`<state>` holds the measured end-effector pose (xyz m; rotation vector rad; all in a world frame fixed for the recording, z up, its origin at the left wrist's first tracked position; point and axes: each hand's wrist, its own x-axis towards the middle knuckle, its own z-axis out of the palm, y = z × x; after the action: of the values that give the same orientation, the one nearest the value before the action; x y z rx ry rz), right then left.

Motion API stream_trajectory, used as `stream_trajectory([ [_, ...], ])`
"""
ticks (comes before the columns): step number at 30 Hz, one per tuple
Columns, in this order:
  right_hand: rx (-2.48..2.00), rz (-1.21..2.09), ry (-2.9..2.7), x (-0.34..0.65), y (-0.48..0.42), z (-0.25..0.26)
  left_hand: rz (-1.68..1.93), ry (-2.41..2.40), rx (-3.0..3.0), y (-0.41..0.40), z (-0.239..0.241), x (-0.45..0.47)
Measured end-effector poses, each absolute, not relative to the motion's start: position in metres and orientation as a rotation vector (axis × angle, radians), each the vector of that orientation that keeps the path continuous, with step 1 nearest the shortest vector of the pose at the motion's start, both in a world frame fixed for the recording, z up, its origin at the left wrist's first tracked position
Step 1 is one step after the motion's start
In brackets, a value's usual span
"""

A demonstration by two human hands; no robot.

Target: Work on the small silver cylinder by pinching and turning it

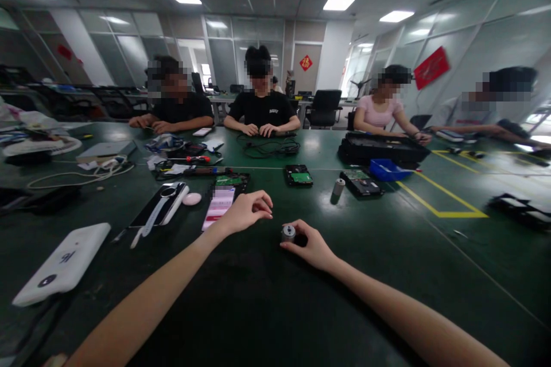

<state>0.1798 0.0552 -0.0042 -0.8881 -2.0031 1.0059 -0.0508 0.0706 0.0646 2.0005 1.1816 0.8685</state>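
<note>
My right hand (310,245) grips a small silver cylinder, which looks like a small motor (288,233), between thumb and fingers at the table surface. To its left, my left hand (252,210) is raised with curled fingers apart and nothing between them. Just beside that hand lies a phone (217,206) with a lit pink screen. Behind the phone is a hard drive (230,181) with a green circuit board, partly hidden. A second silver cylinder (338,187) stands upright farther right, next to another hard drive (362,182).
A third drive (298,175) lies mid-table. Left are a smartwatch (161,206), a white power bank (64,261) and a red screwdriver (193,159). Beyond sit a blue tray (390,170), a black case (383,150) and cables (271,148). Several people sit around the table.
</note>
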Motion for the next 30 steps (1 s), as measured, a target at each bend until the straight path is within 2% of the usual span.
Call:
stream_trajectory([
  [5,-0.878,0.991,-2.001,0.179,0.056,-0.005,1.037,1.04,2.129,0.043,0.073,-0.009],
  [11,-0.883,0.946,-2.04,0.181,0.055,-0.003,0.989,1.028,2.138,0.042,0.059,0.002],
  [30,-0.865,0.937,-2.04,0.181,0.054,-0.001,0.833,0.917,1.916,0.057,0.059,-0.016],
])
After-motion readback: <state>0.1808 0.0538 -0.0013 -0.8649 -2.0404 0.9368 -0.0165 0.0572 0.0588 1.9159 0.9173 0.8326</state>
